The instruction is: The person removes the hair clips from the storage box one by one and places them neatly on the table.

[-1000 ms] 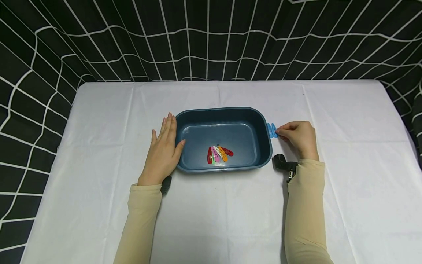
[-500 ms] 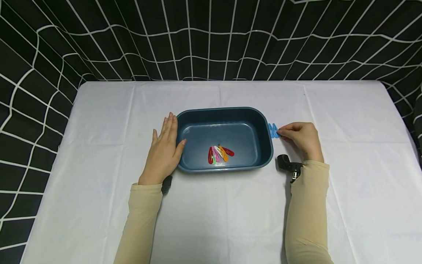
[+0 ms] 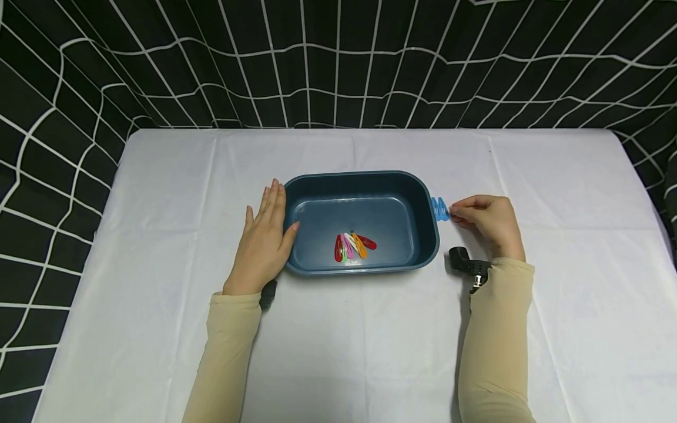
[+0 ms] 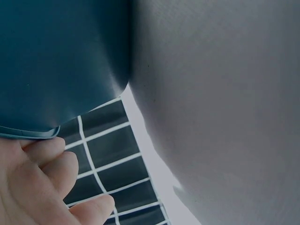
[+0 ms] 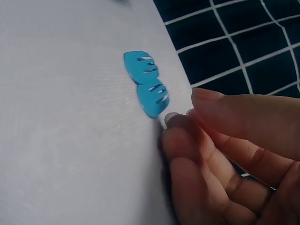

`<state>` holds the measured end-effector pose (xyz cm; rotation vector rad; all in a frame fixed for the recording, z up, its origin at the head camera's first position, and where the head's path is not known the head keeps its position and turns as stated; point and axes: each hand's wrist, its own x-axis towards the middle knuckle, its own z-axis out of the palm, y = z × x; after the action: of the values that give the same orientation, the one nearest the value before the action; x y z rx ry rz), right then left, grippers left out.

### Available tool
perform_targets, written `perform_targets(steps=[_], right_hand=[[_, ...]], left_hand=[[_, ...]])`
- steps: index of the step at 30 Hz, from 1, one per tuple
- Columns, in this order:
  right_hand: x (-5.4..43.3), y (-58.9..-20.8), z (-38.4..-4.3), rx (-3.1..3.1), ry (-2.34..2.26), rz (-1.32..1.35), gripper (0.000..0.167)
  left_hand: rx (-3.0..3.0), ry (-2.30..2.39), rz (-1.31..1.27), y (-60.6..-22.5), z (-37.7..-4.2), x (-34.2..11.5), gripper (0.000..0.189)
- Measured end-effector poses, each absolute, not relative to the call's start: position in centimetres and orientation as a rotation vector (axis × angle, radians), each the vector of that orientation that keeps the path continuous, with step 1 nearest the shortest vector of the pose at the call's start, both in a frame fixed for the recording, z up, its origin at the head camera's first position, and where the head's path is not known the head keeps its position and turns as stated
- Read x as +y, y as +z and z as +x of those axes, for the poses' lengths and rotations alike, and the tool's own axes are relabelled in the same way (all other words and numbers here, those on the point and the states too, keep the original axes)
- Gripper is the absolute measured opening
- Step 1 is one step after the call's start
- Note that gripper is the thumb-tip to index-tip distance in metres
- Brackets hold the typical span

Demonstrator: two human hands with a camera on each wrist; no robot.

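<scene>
A blue-grey oblong tray (image 3: 365, 270) sits in the middle of the white table. My left hand (image 3: 261, 244) lies along its left side, fingers straight and thumb over the rim. In the left wrist view, the left fingers (image 4: 61, 173) are at the rim beside the tray's outer wall (image 4: 61, 61). A flat blue two-lobed piece with slots (image 3: 440, 209) is at the tray's right end. Just right of this blue piece (image 5: 152, 98), my right hand (image 3: 492, 220) has its fingers bent, with thumb and fingertips apart and nothing between them.
Inside the tray, several hair clips (image 3: 351, 247) in red, pink, white, green and yellow lie in a loose fan near the front wall. White cloth (image 3: 338, 346) covers the table. Behind it hangs a black curtain with a white grid (image 3: 338, 70).
My right hand has drawn slightly to the right, its fingertips coming away from the blue piece. The left hand and the tray have stayed in place.
</scene>
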<state>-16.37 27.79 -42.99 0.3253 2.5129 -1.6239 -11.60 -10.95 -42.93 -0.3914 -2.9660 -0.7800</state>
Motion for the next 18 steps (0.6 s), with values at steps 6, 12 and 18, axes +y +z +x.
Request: perform_targets(steps=[6,12,18], right_hand=[[27.8,-42.1,-16.2,2.452,-1.780,0.321,0.006],[27.5,-41.1,-15.9,2.358,-1.950,0.300,0.004],[27.3,-39.9,-15.6,2.228,-2.116,0.225,0.013]], left_hand=[[-2.966,-0.775,-0.386,-42.9,-11.7,-10.9,0.066],[-2.965,-0.776,-0.385,-43.0,-11.7,-10.9,0.066],[-2.965,-0.776,-0.386,-42.9,-11.7,-10.9,0.066]])
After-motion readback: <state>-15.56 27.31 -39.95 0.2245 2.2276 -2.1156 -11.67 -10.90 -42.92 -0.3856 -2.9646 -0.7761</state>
